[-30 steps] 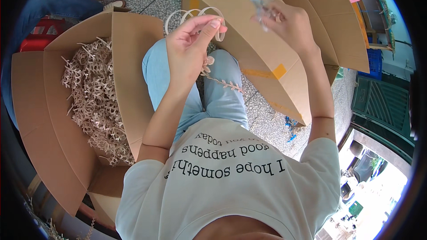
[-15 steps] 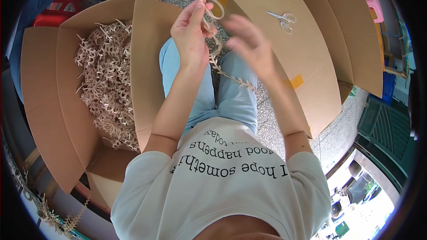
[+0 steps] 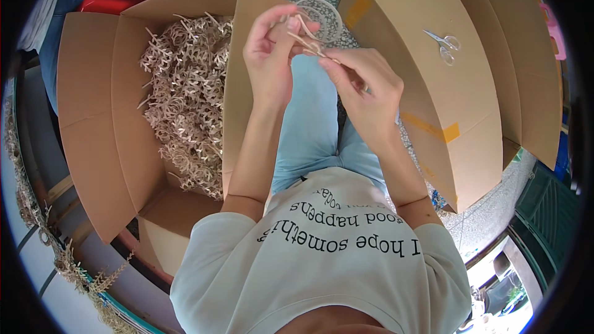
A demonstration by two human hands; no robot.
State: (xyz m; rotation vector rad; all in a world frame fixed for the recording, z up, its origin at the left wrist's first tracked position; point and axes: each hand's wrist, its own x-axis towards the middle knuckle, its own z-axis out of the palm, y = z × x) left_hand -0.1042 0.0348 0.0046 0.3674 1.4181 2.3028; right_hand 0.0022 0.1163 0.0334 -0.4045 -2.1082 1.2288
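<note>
The person's left hand (image 3: 272, 49) and right hand (image 3: 365, 86) pinch a thin beige strip (image 3: 303, 41) above the knees. Pale loops (image 3: 340, 20) curve beside the left fingers. At left, an open box (image 3: 93, 117) holds a leafy trim pile (image 3: 189, 99); scissors (image 3: 444, 44) lie on another box (image 3: 470, 105) at right.

- Bright, soft daylight overall; an overexposed opening (image 3: 508, 300) at lower right burns out to white.
- Pale glare on the terrazzo floor (image 3: 465, 238) beyond the near corner of the right cardboard box (image 3: 402, 55).
- Soft shadow inside the near corner of the left cardboard box (image 3: 86, 111).
- Scissors (image 3: 447, 47) crisp; ribbon loops (image 3: 339, 21) faint and slightly blurred.
- Fisheye bends the box edges; black vignette rings the rim.
</note>
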